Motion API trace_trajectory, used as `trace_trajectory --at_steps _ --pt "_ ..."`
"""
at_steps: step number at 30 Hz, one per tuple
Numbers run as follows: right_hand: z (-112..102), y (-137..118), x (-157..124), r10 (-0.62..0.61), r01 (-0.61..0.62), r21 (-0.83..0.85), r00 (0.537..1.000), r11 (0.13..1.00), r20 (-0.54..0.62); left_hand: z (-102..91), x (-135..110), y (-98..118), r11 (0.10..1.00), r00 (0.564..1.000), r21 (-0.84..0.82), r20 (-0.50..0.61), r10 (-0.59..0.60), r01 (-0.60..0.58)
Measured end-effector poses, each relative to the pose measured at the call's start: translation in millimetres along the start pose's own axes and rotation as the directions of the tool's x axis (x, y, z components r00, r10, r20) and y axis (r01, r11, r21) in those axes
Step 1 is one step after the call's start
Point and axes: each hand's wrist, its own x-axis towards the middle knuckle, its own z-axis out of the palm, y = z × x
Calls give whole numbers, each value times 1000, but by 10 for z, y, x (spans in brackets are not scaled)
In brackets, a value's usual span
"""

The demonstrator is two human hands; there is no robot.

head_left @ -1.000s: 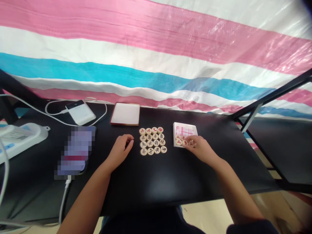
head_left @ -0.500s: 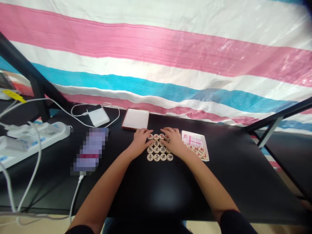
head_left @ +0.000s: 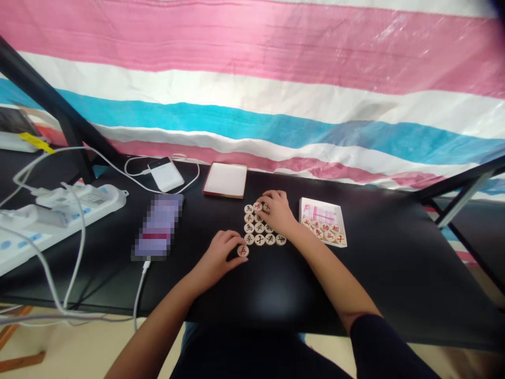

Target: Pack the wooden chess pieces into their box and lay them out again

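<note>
Round wooden Chinese chess pieces (head_left: 259, 239) lie in a tight block of rows on the black table, most with dark characters. My left hand (head_left: 219, 261) is at the block's near left corner, thumb and fingers closed around the sides of a red-marked chess piece (head_left: 243, 251). My right hand (head_left: 278, 211) reaches over the block's far right part and hides several pieces. Its thumb and index finger are at a red-marked piece (head_left: 258, 206) in the far row, gripping its edge. A dark-marked piece (head_left: 249, 209) sits at the far left corner.
Right of the block, an open white box (head_left: 340, 215) holds several red-marked pieces. A box lid (head_left: 225, 180) lies behind. Leftward are a phone (head_left: 158, 226) on a cable, a white power bank (head_left: 168, 176) and a power strip (head_left: 90, 210). Striped sheeting (head_left: 252, 116) hangs behind.
My left hand has moved from the far left corner toward me, taking a red-marked piece. A dark-marked piece now occupies that corner. My right hand stays over the far rows. The view has shifted.
</note>
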Motion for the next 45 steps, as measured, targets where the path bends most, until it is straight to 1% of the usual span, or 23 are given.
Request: trace_trajectory --at_steps 2,4,5,7,8,10,12,15,17,24,29,31,33,35,38,40,42,45 --pt "-85 -78 -65 3 -3 6 995 1000 -96 88 -51 9 1000 1000 14 4 1 -1" --pt "-201 -179 -230 19 -15 22 982 1000 -186 136 -52 10 1000 1000 7 -12 4 -3" --pt "-254 -231 -348 26 -21 30 979 999 -204 147 -47 8 1000 1000 -3 -26 -3 3" --pt "-310 -321 -621 33 -27 35 985 999 -168 158 -41 1 999 997 -28 -61 -38 36" --pt "-305 -354 -759 27 -22 41 992 999 -119 163 -45 -4 998 996 -37 -73 -60 58" --pt "-232 -394 -996 39 -38 53 999 998 -15 174 -62 -16 995 993 -47 -76 -94 90" --pt "-110 -408 -1146 60 -62 48 997 997 47 185 -85 -26 993 992 -53 -68 -105 101" --pt "42 -415 -1219 90 -91 33 995 995 43 186 -109 -32 993 994 -71 -57 -99 95" --pt "82 -426 -1214 98 -98 48 995 994 20 168 -116 -36 992 994 -93 -49 -95 90" --pt "92 -460 -1205 103 -97 130 994 987 -39 39 -129 -115 982 987 -138 -81 -138 126" --pt "110 -474 -1242 100 -88 172 993 981 -59 52 -115 -99 994 998 -96 -26 -59 57" --pt "60 -469 -1224 101 -84 195 992 977 -80 84 -104 -77 996 998 -77 -34 -47 44" --pt "-24 -437 -1138 112 -88 197 987 977 -117 108 -96 -67 996 997 -71 -52 -50 46" --pt "-113 -371 -962 122 -97 150 979 984 -166 108 -95 -74 996 997 -80 -59 -54 49" --pt "-179 -227 -583 99 -103 -5 970 995 -222 47 -115 -112 987 992 -129 -73 -100 90" --pt "-161 -133 -338 89 -114 -110 973 987 -212 -16 -138 -152 975 979 -161 -104 -172 155" --pt "-115 -62 -165 93 -122 -177 982 977 -164 -68 -158 -196 958 959 -192 -143 -243 215" --pt "-57 -5 -65 98 -117 -228 991 967 -94 -99 -167 -246 946 948 -217 -158 -278 242"
